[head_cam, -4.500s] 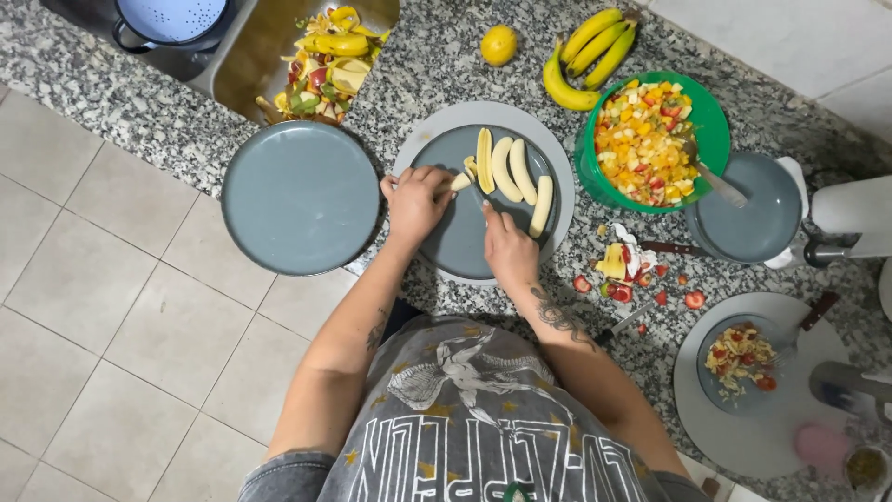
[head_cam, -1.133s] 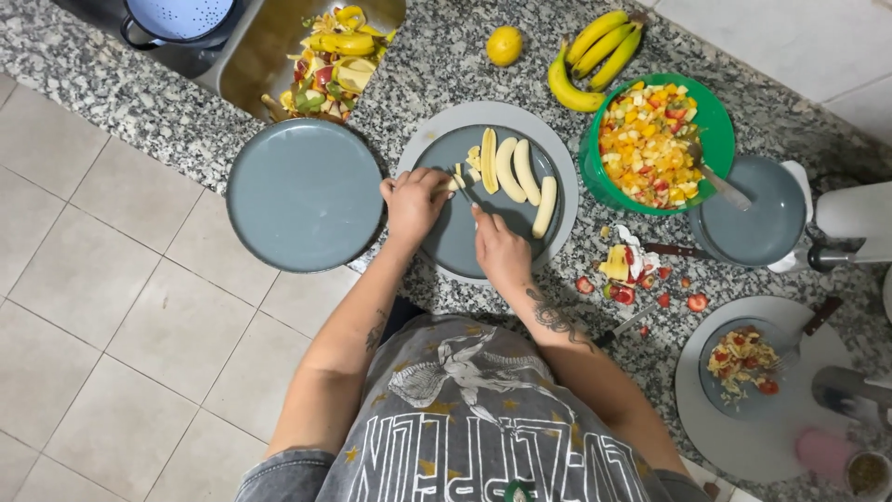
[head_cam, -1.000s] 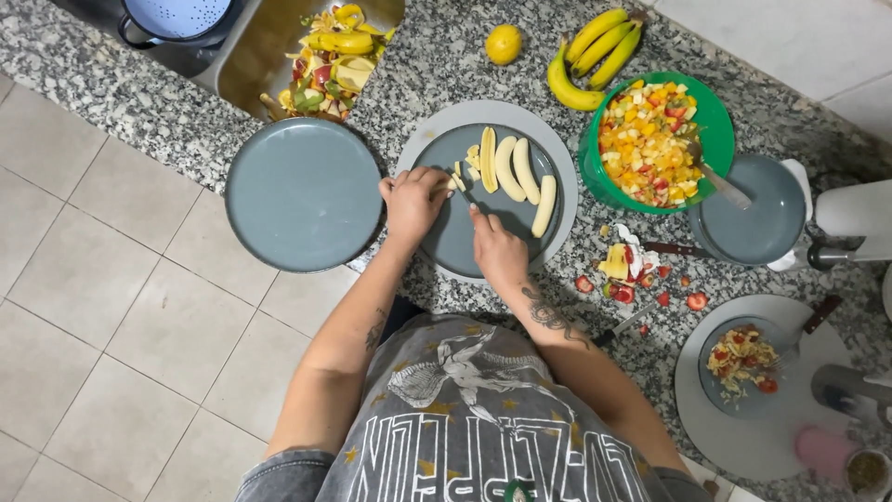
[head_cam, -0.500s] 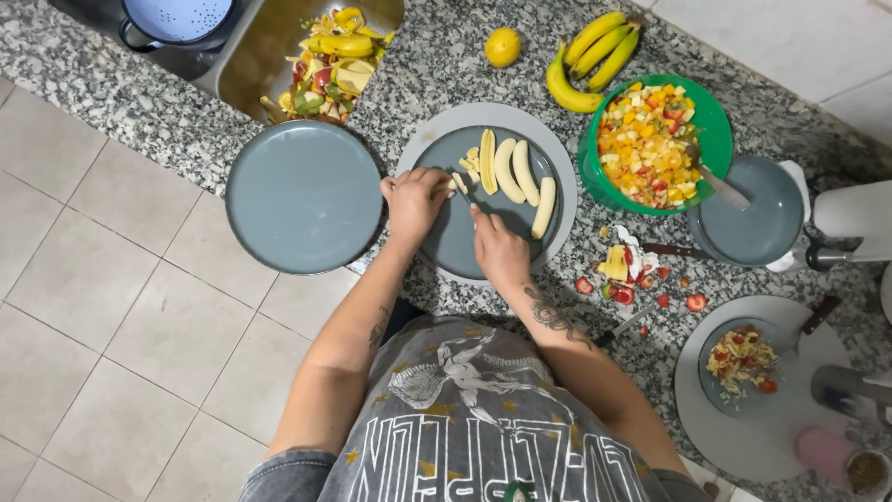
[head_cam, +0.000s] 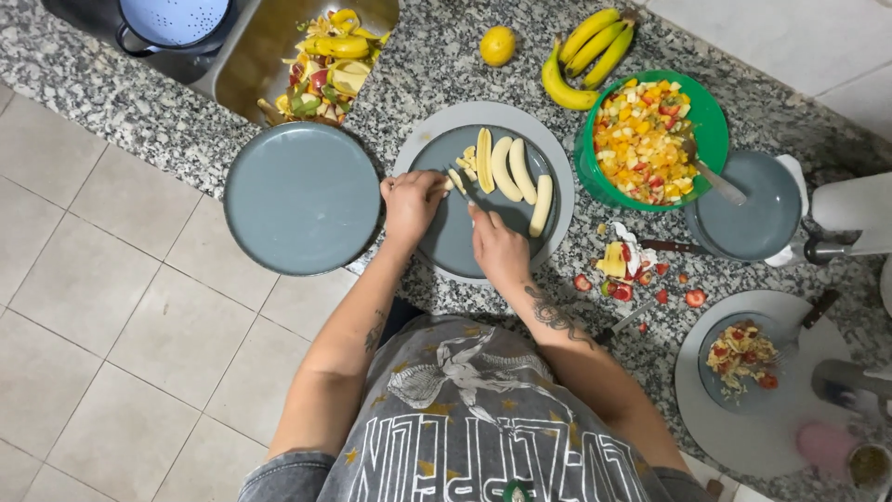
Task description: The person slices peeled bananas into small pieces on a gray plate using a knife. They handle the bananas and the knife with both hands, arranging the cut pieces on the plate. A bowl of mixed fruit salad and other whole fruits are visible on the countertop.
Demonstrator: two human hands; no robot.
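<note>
On the grey plate (head_cam: 437, 246) on the desk (head_cam: 437, 65), a peeled banana strip (head_cam: 456, 180) is being pinched by the left hand (head_cam: 412, 203) and sliced by a knife (head_cam: 471, 202) being clamped in the right hand (head_cam: 499, 253), with cut pieces (head_cam: 465, 165) now gathering where fewer lay before.

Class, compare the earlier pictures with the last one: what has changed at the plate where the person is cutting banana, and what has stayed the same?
Little has changed. The right hand has shifted slightly left and up along the grey plate, toward the left hand, which still pins a banana strip. Small cut pieces have gathered by the banana halves. The empty plate, green bowl and banana bunch stayed put.
</note>
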